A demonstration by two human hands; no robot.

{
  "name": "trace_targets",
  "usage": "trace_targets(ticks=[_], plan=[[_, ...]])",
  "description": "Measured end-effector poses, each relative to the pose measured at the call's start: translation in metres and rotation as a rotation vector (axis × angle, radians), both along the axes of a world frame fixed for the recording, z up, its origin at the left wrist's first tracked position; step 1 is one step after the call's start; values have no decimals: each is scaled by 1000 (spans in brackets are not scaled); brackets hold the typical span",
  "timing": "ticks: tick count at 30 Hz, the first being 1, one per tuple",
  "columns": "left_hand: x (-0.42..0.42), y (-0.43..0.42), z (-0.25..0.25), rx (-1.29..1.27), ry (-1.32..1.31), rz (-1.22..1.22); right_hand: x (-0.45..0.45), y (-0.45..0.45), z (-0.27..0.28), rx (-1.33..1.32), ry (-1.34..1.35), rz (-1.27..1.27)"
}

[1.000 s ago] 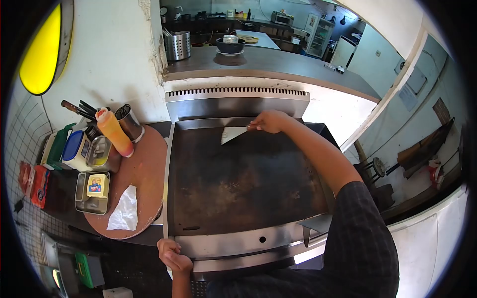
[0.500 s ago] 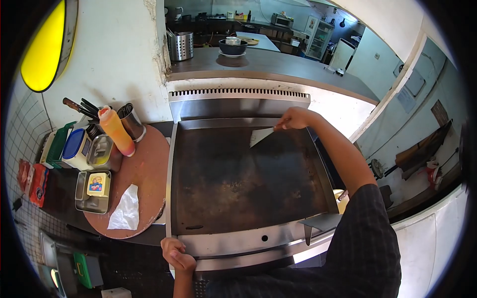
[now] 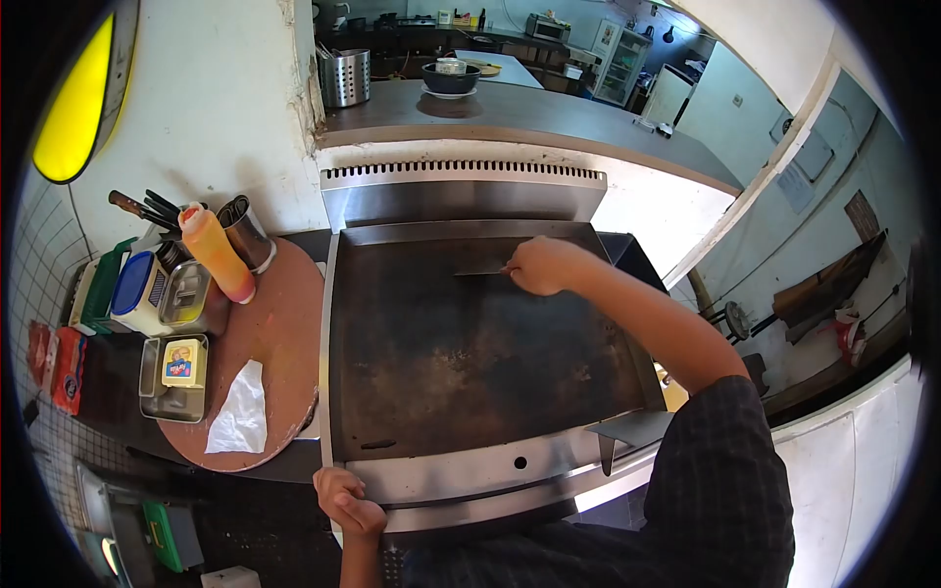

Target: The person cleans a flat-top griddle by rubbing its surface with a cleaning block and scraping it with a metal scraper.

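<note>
Scraper over the rear half of a flat-top griddle, near the middle between its left and right edges. The blade is seen nearly edge-on and points toward the left edge; whether it touches the plate cannot be told. The right hand has its fingers closed around the scraper's handle. The left hand is at the griddle's front left corner, fingers curled into a fist; whether they enclose anything cannot be told. A metal backsplash stands along the rear edge. Beside the left edge, a round board carries a crumpled white sheet near its front edge and an orange squeeze bottle, tilted, toward its rear. A metal tray holding a tub overlaps the board's left edge.
</note>
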State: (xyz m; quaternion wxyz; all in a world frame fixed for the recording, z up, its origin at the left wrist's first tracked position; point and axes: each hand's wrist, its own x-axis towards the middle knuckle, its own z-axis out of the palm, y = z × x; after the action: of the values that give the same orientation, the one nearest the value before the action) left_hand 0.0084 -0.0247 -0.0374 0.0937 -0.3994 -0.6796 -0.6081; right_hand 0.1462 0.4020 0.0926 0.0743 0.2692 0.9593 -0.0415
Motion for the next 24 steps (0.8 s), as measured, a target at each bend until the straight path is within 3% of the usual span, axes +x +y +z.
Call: trace_targets(ticks=[17, 24], plan=[[-1, 7, 19, -160, 184, -112, -44, -40, -6, -41, -89, -242], [-2, 6, 20, -187, 215, -140, -36, -24, -21, -24, -36, -153]])
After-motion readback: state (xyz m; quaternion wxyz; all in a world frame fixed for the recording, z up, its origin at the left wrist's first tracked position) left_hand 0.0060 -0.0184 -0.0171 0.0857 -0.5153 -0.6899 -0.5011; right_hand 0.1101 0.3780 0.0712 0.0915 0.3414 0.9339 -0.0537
